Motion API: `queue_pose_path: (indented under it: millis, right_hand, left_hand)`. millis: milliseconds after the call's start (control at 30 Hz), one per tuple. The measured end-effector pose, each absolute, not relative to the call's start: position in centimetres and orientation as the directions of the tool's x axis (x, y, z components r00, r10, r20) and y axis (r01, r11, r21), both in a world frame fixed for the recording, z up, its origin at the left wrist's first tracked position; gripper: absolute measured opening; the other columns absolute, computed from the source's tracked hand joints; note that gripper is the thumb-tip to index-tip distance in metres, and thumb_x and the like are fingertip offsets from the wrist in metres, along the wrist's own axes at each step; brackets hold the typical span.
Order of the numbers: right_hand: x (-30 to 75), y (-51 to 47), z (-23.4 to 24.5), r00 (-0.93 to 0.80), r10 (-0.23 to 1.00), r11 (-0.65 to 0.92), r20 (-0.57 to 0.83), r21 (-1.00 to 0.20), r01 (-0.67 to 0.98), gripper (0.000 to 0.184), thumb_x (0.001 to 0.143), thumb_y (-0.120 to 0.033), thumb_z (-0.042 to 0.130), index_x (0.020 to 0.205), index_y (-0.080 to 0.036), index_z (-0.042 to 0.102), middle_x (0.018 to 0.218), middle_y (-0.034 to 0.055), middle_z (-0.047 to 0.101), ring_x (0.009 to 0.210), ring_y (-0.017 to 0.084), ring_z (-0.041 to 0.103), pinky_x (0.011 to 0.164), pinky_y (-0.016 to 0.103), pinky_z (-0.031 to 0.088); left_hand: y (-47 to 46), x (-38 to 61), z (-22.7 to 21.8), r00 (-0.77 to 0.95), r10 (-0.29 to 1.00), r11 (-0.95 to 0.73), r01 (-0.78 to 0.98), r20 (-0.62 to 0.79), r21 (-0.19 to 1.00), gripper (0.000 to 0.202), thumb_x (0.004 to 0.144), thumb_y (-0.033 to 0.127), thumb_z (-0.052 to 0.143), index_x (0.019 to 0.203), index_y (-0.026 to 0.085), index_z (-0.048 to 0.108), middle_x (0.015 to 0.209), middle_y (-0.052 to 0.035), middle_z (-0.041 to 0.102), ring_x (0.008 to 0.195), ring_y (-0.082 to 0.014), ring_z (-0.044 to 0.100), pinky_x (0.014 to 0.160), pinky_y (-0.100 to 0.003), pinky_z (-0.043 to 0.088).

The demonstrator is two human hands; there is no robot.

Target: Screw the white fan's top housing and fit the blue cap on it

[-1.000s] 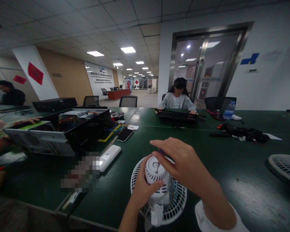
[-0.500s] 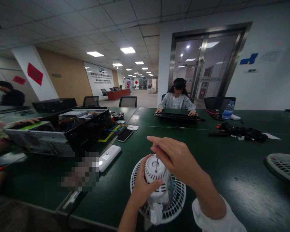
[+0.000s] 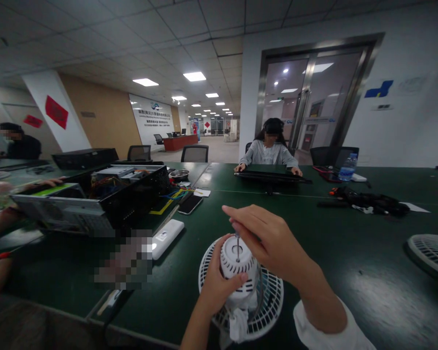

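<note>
A small white electric fan (image 3: 238, 291) lies grille-down on the green table, its motor housing facing up. My left hand (image 3: 219, 284) is wrapped round that housing, thumb on the near side. Over the top, my right hand (image 3: 264, 238) is closed around a screwdriver (image 3: 238, 249). Its handle is mostly hidden by the fingers. The metal shaft points down, and its tip meets the back of the housing. Under the motor, the white grille (image 3: 275, 304) spreads out on the table.
Left of me stand an open computer case (image 3: 131, 189), a phone (image 3: 190, 204) and a white power bank (image 3: 168, 238). Another grille (image 3: 432, 253) lies far right. Across the table (image 3: 350, 228) a person holds a dark flat panel (image 3: 272, 178). A water bottle (image 3: 348, 166) is behind.
The whole view has shifted slightly. My left hand keeps its hold on the fan, and my right hand stays on the screwdriver with its fingers moved a little.
</note>
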State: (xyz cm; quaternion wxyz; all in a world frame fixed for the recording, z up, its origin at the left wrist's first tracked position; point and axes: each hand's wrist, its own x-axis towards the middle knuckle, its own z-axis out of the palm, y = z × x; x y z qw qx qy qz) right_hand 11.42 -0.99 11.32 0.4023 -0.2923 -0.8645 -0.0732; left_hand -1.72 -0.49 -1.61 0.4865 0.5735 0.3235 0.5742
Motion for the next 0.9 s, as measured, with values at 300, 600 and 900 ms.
queue_pose_path:
  millis: [300,600,900]
  right_hand:
    - [11.5,-0.5,11.3,-0.485,0.493,0.773,0.722,-0.108,0.625,0.029,0.086,-0.021,0.047,0.111,-0.009,0.054,0.082,0.0070,0.062,0.074,0.017,0.055,0.065,0.030,0.045]
    - [11.7,-0.2,11.0,-0.413,0.587,0.686,0.696,-0.157,0.711,0.025,0.084,-0.023,0.052,0.106,-0.014,0.054,0.086,0.0068,0.063,0.075,0.017,0.057,0.066,0.029,0.046]
    - [12.0,-0.3,11.2,-0.392,0.643,0.629,0.658,-0.162,0.760,0.024,0.083,-0.030,0.053,0.101,-0.016,0.054,0.081,0.0056,0.061,0.071,0.017,0.055,0.063,0.029,0.044]
  left_hand:
    - [-0.5,-1.5,-1.9,0.100,0.939,-0.302,-0.219,0.329,0.928,0.072,0.057,0.032,0.074,0.121,0.018,0.042,0.123,-0.0095,0.054,0.114,-0.0289,0.050,0.100,-0.041,0.036]
    - [-0.5,-1.7,-1.7,0.139,0.933,-0.305,-0.183,0.332,0.935,0.072,0.059,0.031,0.073,0.121,0.019,0.041,0.123,-0.0104,0.051,0.117,-0.0304,0.047,0.102,-0.042,0.034]
    - [-0.3,-1.7,-2.0,0.156,0.937,-0.279,-0.209,0.313,0.937,0.074,0.059,0.031,0.073,0.123,0.019,0.038,0.124,-0.0106,0.050,0.117,-0.0301,0.047,0.102,-0.043,0.033]
